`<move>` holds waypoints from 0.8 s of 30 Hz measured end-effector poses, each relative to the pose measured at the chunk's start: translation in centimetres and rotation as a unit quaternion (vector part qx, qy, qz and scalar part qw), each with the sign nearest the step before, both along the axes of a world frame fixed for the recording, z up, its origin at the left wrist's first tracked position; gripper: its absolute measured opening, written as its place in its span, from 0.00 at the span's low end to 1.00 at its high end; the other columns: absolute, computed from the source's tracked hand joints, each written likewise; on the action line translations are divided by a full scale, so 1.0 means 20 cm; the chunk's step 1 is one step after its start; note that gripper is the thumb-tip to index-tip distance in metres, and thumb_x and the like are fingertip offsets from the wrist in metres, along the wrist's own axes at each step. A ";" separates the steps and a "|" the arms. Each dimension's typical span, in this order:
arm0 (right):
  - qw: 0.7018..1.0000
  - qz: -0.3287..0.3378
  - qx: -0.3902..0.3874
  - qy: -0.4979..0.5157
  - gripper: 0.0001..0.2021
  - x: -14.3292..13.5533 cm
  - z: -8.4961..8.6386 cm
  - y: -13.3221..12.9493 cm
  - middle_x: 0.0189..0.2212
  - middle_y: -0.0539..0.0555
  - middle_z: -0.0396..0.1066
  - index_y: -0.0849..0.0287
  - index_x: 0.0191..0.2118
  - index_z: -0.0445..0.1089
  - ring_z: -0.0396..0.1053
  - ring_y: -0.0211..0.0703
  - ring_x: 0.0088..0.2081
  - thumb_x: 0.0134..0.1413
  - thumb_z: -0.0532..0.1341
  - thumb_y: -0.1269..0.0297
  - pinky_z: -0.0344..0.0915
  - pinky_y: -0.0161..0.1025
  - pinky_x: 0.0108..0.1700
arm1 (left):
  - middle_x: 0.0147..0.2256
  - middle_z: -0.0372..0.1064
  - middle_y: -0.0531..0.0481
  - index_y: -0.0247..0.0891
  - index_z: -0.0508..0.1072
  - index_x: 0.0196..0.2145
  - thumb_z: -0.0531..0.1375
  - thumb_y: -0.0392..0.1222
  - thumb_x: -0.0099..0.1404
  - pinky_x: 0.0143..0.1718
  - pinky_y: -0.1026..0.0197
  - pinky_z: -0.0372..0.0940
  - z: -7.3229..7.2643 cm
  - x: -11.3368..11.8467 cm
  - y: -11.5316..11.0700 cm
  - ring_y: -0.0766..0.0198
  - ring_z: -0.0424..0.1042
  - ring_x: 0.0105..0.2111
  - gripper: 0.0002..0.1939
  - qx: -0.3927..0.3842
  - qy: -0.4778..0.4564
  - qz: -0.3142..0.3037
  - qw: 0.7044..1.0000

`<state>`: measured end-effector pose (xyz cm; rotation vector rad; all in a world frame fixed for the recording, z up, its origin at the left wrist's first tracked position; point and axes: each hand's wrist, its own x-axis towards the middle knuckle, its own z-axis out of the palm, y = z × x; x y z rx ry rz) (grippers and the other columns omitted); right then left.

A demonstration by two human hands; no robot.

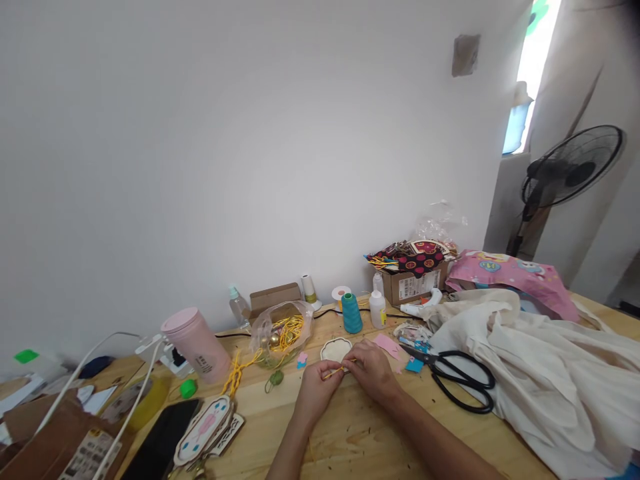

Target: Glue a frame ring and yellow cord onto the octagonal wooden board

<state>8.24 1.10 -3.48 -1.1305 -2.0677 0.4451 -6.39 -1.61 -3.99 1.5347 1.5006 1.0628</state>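
Note:
Both hands meet over the wooden table, fingertips nearly touching. My left hand pinches a thin yellow cord. From the right, my right hand is closed on the same cord, thumb and forefinger together. Just behind the hands lies a pale scalloped plaque, partly hidden by the fingers. Pink paper scraps rest beyond my right hand. A small green thread bundle lies left of my left hand.
Black-handled scissors and a white cloth lie at right. Behind stand a teal thread cone and a white glue bottle. At left are a pink cup, decorated plaques and a black phone.

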 end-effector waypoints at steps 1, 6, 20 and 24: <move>1.000 -0.004 0.001 -0.001 0.05 0.00 0.00 0.00 0.26 0.49 0.70 0.56 0.25 0.70 0.63 0.39 0.32 0.46 0.58 0.65 0.54 0.34 0.35 | 0.28 0.74 0.45 0.32 0.74 0.28 0.58 0.45 0.48 0.31 0.61 0.63 0.00 0.00 0.00 0.59 0.70 0.28 0.13 -0.001 -0.002 -0.002 1.000; 1.000 -0.017 -0.001 -0.008 0.05 0.00 0.00 0.00 0.26 0.49 0.70 0.56 0.24 0.70 0.62 0.39 0.32 0.45 0.58 0.65 0.54 0.34 0.35 | 0.27 0.74 0.44 0.31 0.74 0.27 0.58 0.45 0.48 0.30 0.61 0.63 0.00 0.00 -0.01 0.59 0.70 0.28 0.13 -0.002 -0.006 -0.008 1.000; 1.000 -0.010 -0.004 -0.024 0.05 0.01 0.02 -0.02 0.27 0.49 0.70 0.55 0.25 0.71 0.63 0.40 0.33 0.45 0.58 0.65 0.54 0.34 0.35 | 0.26 0.74 0.45 0.33 0.74 0.26 0.58 0.46 0.48 0.30 0.61 0.63 0.01 0.01 -0.02 0.59 0.70 0.27 0.13 0.009 0.002 -0.002 1.000; 1.000 -0.014 -0.014 -0.023 0.06 0.01 0.02 -0.02 0.26 0.49 0.70 0.56 0.25 0.71 0.63 0.39 0.32 0.46 0.57 0.65 0.54 0.34 0.34 | 0.27 0.74 0.45 0.33 0.74 0.26 0.57 0.45 0.49 0.31 0.61 0.63 0.02 0.01 -0.02 0.59 0.70 0.28 0.13 0.011 0.003 -0.005 1.000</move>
